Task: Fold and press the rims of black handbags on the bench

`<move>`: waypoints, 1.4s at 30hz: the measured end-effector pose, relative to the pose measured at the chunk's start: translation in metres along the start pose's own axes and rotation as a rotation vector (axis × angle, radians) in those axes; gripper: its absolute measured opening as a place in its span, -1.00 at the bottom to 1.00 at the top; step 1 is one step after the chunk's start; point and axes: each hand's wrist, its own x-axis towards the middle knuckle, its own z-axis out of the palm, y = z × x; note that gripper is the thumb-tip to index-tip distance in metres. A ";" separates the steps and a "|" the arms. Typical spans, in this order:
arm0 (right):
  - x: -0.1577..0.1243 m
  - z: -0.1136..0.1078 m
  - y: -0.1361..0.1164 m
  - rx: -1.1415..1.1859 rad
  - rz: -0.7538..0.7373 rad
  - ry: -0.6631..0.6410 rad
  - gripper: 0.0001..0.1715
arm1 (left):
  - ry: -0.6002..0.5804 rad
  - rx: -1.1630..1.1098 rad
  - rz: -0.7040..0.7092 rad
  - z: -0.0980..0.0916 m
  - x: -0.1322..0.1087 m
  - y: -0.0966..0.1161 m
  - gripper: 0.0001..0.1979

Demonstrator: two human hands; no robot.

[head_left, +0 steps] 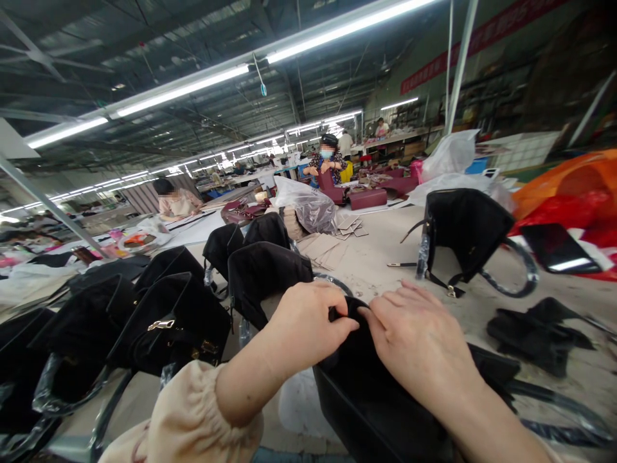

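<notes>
A black handbag (pixel 376 392) stands open in front of me, its mouth facing up toward me. My left hand (pixel 315 318) pinches the bag's far rim between thumb and fingers. Right beside it, my right hand (pixel 414 331) is closed on the same rim, its thumb tip close to the left thumb. The right fingers are partly hidden behind the back of the hand. A plastic-wrapped handle (pixel 569 411) lies to the right of the bag, behind my right forearm.
Several black bags (pixel 168 321) crowd the left side. Another black bag (pixel 465 231) stands at the back right, near a dark tablet-like device (pixel 559 247). Black fabric scraps (pixel 540 334) and beige card pieces (pixel 325 249) lie on the table. Co-workers (pixel 330 161) sit farther back.
</notes>
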 end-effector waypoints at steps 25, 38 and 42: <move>-0.016 -0.018 0.029 -0.149 0.050 -0.156 -0.72 | 0.030 0.099 -0.101 0.014 0.011 0.002 -0.82; -0.013 -0.018 0.006 -0.044 0.093 -0.121 -0.45 | 0.024 0.081 -0.054 0.011 0.009 0.004 -0.82; -0.006 -0.016 -0.004 0.005 0.103 -0.166 -0.78 | 0.022 0.053 -0.034 0.011 0.006 0.002 -0.79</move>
